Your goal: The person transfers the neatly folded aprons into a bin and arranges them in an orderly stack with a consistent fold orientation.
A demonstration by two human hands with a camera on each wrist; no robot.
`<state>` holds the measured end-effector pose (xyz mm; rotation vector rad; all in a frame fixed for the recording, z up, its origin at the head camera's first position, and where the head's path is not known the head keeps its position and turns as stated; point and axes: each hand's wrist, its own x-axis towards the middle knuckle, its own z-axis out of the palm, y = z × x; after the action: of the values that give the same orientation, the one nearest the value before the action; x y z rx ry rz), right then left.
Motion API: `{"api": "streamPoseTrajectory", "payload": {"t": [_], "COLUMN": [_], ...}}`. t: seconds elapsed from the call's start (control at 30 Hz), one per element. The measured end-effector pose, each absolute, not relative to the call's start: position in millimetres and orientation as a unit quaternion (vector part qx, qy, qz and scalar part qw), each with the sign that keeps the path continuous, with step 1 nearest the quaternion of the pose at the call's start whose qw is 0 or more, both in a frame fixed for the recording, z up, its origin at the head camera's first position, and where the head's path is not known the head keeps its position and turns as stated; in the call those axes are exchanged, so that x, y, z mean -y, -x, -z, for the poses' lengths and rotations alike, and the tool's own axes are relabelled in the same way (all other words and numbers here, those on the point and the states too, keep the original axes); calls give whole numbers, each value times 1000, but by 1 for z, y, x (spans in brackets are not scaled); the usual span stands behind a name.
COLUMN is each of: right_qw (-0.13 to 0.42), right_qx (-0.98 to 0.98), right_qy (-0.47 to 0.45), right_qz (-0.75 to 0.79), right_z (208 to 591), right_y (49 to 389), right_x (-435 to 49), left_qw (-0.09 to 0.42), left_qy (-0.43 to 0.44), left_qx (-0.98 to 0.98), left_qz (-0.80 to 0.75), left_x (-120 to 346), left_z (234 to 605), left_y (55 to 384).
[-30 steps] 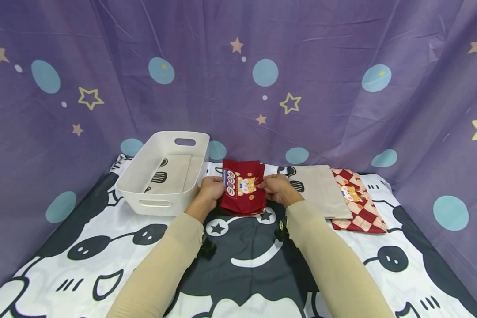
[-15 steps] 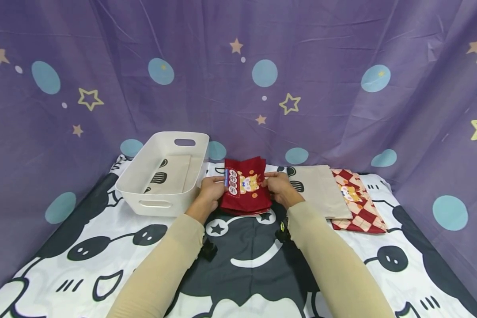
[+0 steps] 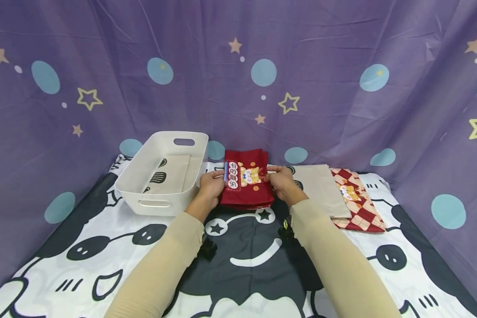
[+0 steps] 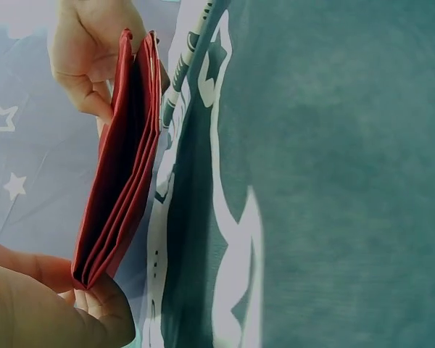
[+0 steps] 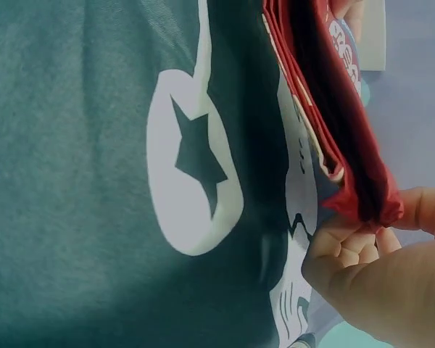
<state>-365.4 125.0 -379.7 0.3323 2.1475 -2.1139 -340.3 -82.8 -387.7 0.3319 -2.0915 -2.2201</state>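
Observation:
A folded red cloth (image 3: 247,179) with a cartoon animal and a panel of white characters is held up between my hands in the head view. My left hand (image 3: 210,189) pinches its left edge, and my right hand (image 3: 283,183) pinches the opposite edge. From the left wrist, the cloth (image 4: 123,167) shows several stacked layers with a gap between them. The right wrist view has the thumb and fingers (image 5: 377,261) gripping a bunched corner of it. Pale lining peeks out along one layer there.
Left of the cloth stands a white plastic basket (image 3: 155,203) with a folded beige cloth (image 3: 175,172) inside. To the right lie another beige folded cloth (image 3: 319,190) and a red-and-cream checked one (image 3: 359,198), partly overlapping. A purple curtain (image 3: 206,53) hangs behind the table.
Both hands keep hold of the red cloth. It has risen slightly and shifted a little right, its upper edge now higher; my right hand has moved slightly up and right.

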Motion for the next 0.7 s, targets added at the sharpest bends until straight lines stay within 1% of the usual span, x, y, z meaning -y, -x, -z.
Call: {"api": "streamPoseTrajectory", "payload": {"t": [0.47, 0.7], "right_qw": [51, 40], "right_qx": [-705, -713], "right_qy": [-104, -90], "right_qz": [700, 694], "right_z": [360, 348], "right_y": [365, 364], "right_x": [-128, -132], "left_qw": [66, 70], "left_qy": [-95, -82], "left_qx": [662, 665], "left_qz": [741, 739], "left_x": [80, 77], "left_z": [373, 364], "left_y": [340, 341]}}
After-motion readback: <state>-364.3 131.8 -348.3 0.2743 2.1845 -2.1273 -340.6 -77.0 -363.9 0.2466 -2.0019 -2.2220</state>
